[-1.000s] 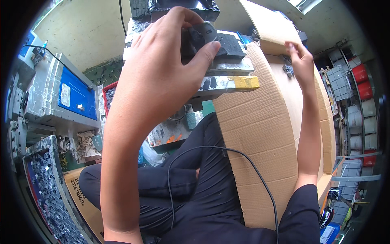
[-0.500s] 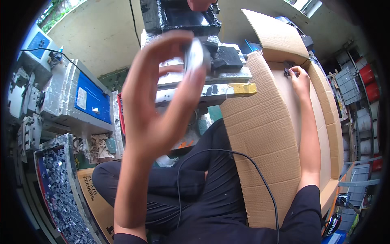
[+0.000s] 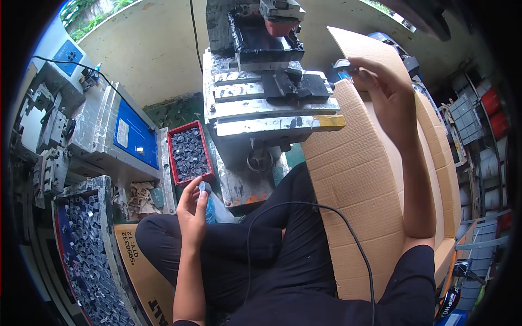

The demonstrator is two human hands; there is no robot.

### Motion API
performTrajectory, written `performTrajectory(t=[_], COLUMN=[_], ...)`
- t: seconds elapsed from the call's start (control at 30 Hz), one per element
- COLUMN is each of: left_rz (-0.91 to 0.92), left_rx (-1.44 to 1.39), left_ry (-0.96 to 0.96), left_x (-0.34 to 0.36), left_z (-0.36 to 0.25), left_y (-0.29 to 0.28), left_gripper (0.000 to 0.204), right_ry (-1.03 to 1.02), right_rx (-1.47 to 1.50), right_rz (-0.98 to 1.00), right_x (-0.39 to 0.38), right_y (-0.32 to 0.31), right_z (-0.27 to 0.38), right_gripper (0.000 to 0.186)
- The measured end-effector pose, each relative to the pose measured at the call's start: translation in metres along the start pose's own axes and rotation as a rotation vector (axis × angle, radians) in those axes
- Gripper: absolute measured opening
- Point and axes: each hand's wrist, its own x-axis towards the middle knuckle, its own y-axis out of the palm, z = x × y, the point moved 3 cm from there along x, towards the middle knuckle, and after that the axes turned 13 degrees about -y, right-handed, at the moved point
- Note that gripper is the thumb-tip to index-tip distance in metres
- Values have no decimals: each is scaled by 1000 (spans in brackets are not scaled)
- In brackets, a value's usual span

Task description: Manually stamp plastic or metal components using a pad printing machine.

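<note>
Just in front of the red bin, my left hand (image 3: 193, 217) pinches a small light grey piece (image 3: 204, 187) between thumb and fingers. Up at the right, above the cardboard box, my right hand (image 3: 392, 100) is closed on a small pale piece with a dark edge (image 3: 343, 64). The exact kind of either piece is too small to tell. Between the hands stands a pad printing machine, its reddish pad (image 3: 280, 28) hanging over a black ink tray (image 3: 269, 53). A black fixture (image 3: 296, 87) sits on the metal bed below, with nothing visibly held by it.
A red bin (image 3: 211, 176) with many small dark parts lies left of the machine. Further left stands a larger tray (image 3: 109, 212) full of grey parts. An open cardboard box (image 3: 356, 201) is at my right. A black cable (image 3: 326, 207) crosses my lap.
My left hand has dropped from in front of the machine to the red bin. My right hand has risen from inside the box toward the fixture's right side. The view has shifted slightly.
</note>
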Motion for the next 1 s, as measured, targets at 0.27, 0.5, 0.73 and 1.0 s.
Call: performTrajectory(t=[0.27,0.5,0.73,1.0], left_rz=[77,28,47,49], left_rx=[70,165,192,180], left_ry=[-11,15,-1,-7], left_x=[0,1,2,3], left_z=[-1,7,8,6], left_y=[19,17,20,19], left_gripper=[43,45,46,44], right_ry=[-195,-222,-248,-317], right_rx=[-66,-65,-231,-347], right_rz=[45,21,99,224], right_x=[15,18,13,-17], right_y=[35,62,59,63], right_z=[57,56,65,83], right_gripper=[17,13,13,48])
